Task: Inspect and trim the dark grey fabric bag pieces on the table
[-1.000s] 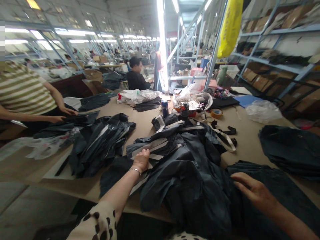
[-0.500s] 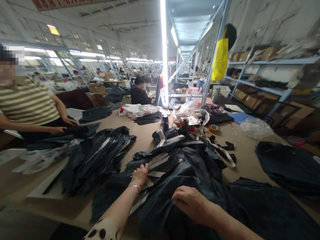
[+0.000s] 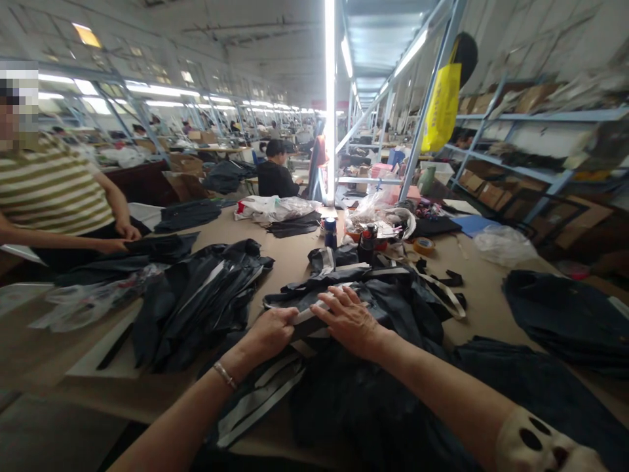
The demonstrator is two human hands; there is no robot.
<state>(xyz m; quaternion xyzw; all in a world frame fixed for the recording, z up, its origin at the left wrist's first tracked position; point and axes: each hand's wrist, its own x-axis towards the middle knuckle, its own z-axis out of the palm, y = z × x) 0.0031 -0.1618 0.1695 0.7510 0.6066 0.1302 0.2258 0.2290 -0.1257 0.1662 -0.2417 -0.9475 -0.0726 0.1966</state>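
A heap of dark fabric pieces with pale grey strips (image 3: 388, 295) lies on the brown table (image 3: 289, 259) in front of me. My left hand (image 3: 270, 331) is closed, pinching the edge of a dark piece with a grey strip (image 3: 307, 322) at the near side of the heap. My right hand (image 3: 348, 320) lies on the same stack just to the right, fingers stretched out and pressing down on the cloth. The two hands almost touch.
Another dark pile (image 3: 201, 301) sits to the left, more dark cloth (image 3: 565, 314) to the right. A person in a striped shirt (image 3: 54, 196) handles fabric at the far left. Cans (image 3: 330, 231), a tape roll (image 3: 423, 246) and plastic bags (image 3: 275, 208) stand farther back. Shelving (image 3: 531, 170) runs along the right.
My right hand has swung from the right side of the heap leftward and forward onto the stack beside my left hand. My left hand stayed on the strip edge.
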